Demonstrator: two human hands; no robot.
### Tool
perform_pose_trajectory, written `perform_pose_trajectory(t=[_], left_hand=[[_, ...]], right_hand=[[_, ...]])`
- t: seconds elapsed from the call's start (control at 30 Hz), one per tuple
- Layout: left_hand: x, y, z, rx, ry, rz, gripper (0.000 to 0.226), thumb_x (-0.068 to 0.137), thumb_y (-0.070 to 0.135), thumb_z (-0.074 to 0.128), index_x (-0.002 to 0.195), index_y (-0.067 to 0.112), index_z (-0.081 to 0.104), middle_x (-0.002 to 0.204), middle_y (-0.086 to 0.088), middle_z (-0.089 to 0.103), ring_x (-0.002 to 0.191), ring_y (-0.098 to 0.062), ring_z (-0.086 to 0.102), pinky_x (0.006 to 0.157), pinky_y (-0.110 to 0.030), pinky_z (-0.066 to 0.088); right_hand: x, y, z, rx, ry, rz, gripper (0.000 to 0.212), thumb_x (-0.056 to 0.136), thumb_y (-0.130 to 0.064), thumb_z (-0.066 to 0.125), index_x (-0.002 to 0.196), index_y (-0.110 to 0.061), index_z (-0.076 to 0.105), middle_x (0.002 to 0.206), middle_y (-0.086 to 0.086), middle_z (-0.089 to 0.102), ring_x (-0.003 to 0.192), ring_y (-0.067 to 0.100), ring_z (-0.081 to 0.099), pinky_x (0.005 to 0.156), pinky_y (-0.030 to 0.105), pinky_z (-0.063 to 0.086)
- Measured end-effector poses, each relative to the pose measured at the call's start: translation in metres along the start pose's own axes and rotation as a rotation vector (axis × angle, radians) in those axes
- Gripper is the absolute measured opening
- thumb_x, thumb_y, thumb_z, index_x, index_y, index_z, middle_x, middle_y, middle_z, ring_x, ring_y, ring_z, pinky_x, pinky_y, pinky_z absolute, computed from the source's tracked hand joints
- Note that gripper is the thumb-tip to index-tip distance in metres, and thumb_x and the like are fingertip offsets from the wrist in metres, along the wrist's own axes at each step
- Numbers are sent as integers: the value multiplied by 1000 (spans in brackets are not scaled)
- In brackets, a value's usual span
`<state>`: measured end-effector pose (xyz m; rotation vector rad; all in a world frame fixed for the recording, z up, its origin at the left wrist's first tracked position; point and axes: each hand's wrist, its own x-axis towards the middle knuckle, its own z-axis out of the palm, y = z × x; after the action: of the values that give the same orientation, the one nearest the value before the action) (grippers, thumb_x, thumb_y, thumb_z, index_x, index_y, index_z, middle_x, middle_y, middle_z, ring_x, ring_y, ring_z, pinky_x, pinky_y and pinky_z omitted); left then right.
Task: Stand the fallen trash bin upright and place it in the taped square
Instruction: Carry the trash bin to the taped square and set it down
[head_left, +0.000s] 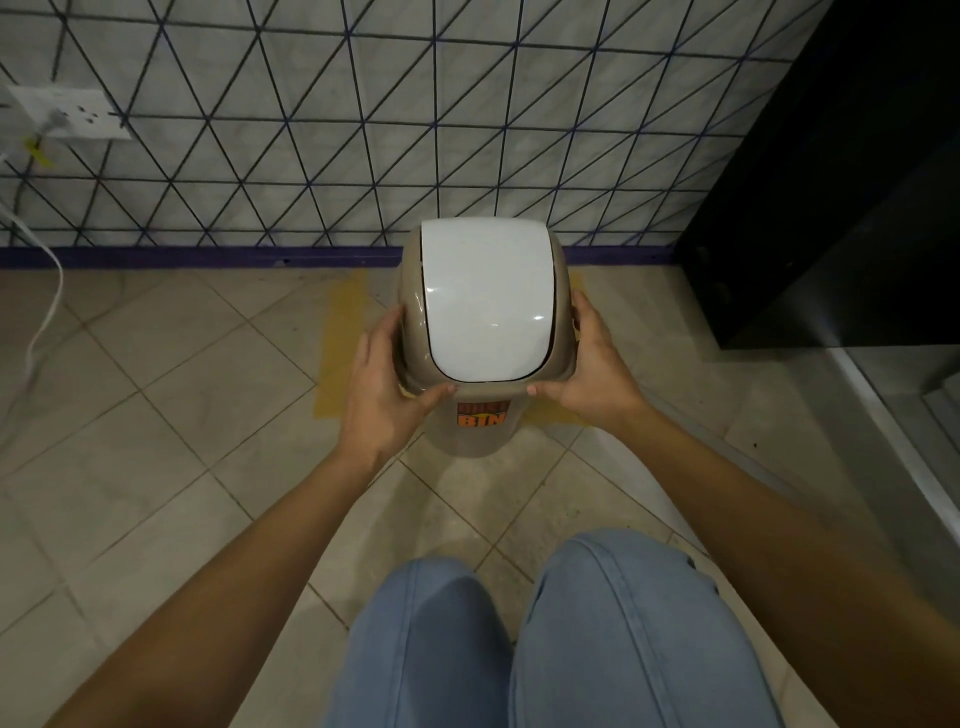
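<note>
The trash bin (485, 296) is upright, a beige body with a white swing lid and an orange "BIN" sticker on its front. My left hand (387, 384) grips the left side of its rim and my right hand (592, 369) grips the right side, thumbs on the front edge. Yellow tape of the square (340, 332) shows on the floor tiles to the bin's left and under its front right. The bin covers most of the square; I cannot tell whether its base touches the floor.
A tiled wall with a purple base strip (208, 257) runs just behind the bin. A black cabinet (831, 208) stands at the right. A wall socket (72, 111) with a white cable (47, 306) is at the left. My knees in blue jeans (519, 634) are below.
</note>
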<state>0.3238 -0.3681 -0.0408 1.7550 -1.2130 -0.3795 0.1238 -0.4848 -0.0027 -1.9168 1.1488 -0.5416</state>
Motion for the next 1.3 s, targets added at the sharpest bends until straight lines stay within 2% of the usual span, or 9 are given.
perform_pose_trajectory(t=[0.1, 0.2, 0.33, 0.67, 0.8, 0.87, 0.97, 1.17, 1.3], left_hand=[[1, 0, 2, 57, -43, 66, 102, 66, 32, 81, 147, 19, 20, 137, -6, 40, 122, -7, 33, 101, -22, 34], [6, -1, -1, 75, -66, 87, 102, 67, 29, 81, 147, 16, 19, 139, -8, 38, 126, -11, 32, 104, -28, 35], [14, -3, -2, 83, -75, 79, 102, 67, 28, 82, 146, 16, 20, 140, -7, 36, 123, -4, 31, 102, -23, 32], [44, -4, 5, 75, -65, -2, 104, 65, 25, 83, 147, 23, 19, 137, -6, 37, 126, -20, 39, 97, -24, 34], [58, -2, 9, 70, -58, -33, 103, 66, 21, 82, 147, 23, 18, 137, -7, 37, 125, -18, 40, 95, -21, 34], [66, -2, 11, 63, -56, -32, 102, 66, 17, 82, 147, 20, 19, 137, -8, 37, 121, -14, 40, 91, -7, 32], [79, -3, 16, 67, -42, -39, 101, 67, 13, 81, 147, 18, 20, 136, -9, 37, 111, -6, 36, 72, 9, 29], [112, -4, 24, 84, -33, -103, 103, 68, 12, 81, 148, 21, 17, 134, -8, 37, 99, -1, 38, 68, 8, 31], [131, -1, 27, 81, -52, -112, 103, 67, 9, 81, 147, 19, 18, 137, -9, 35, 106, -5, 39, 67, 3, 38]], right_hand=[[-1, 1, 2, -23, 1, 8, 125, 54, -20, 90, 149, -26, 10, 150, 0, 27, 139, 17, 28, 114, 43, 30], [0, 2, 5, -68, 12, 24, 126, 58, -17, 89, 150, -25, 4, 151, 4, 22, 140, 21, 25, 115, 46, 27], [6, 3, 8, -81, 24, 19, 125, 60, -16, 88, 150, -24, 2, 151, 4, 19, 140, 21, 24, 116, 43, 24], [39, 4, 6, -81, 70, 10, 124, 57, -13, 89, 150, -25, 7, 151, 2, 23, 140, 19, 24, 107, 27, 21], [55, 4, 5, -87, 60, 21, 126, 57, -12, 88, 151, -23, 5, 152, 3, 21, 141, 19, 21, 112, 33, 21], [64, 4, 4, -88, 51, 14, 126, 58, -12, 88, 151, -21, 3, 152, 4, 21, 141, 19, 20, 112, 31, 18], [81, 6, 3, -81, 46, 0, 126, 59, -11, 87, 151, -20, 2, 150, 6, 22, 141, 20, 21, 112, 30, 17], [118, 9, 0, -66, 34, -6, 124, 59, -12, 87, 151, -22, 4, 151, 6, 21, 141, 21, 20, 114, 36, 19], [136, 6, -6, -88, 19, -6, 124, 60, -12, 87, 151, -21, 2, 153, 6, 19, 142, 21, 19, 113, 35, 18]])
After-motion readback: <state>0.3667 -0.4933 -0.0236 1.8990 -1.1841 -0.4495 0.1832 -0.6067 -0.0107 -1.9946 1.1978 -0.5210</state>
